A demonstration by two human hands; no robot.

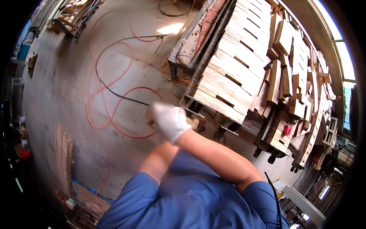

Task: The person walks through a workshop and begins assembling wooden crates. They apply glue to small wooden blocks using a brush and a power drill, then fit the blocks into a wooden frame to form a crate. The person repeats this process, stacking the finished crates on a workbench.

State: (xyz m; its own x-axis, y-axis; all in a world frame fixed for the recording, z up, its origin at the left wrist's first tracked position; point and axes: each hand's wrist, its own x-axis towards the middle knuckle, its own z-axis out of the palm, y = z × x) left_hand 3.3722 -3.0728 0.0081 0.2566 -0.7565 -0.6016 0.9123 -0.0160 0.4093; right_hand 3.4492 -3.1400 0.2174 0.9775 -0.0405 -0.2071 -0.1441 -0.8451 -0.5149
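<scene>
My right hand (167,120), in a white glove, is raised in front of my body. It is smeared by motion, so I cannot make out whether its fingers hold anything. My left forearm (158,160) comes up and passes behind the right wrist. The left hand is mostly hidden behind the right glove, and its fingers cannot be made out. A blurred tan patch shows at the far left edge of the glove; I cannot tell what it is. Beyond the hands, pale wooden boards (225,82) with dark slots lie side by side on a metal frame.
Orange hose (110,118) and a dark hose (114,92) loop across the concrete floor. Wood offcuts (284,36) are piled at the right, with a small red object (288,130) on one board. Planks (63,156) lean at the lower left. A metal trough (196,32) stands beyond.
</scene>
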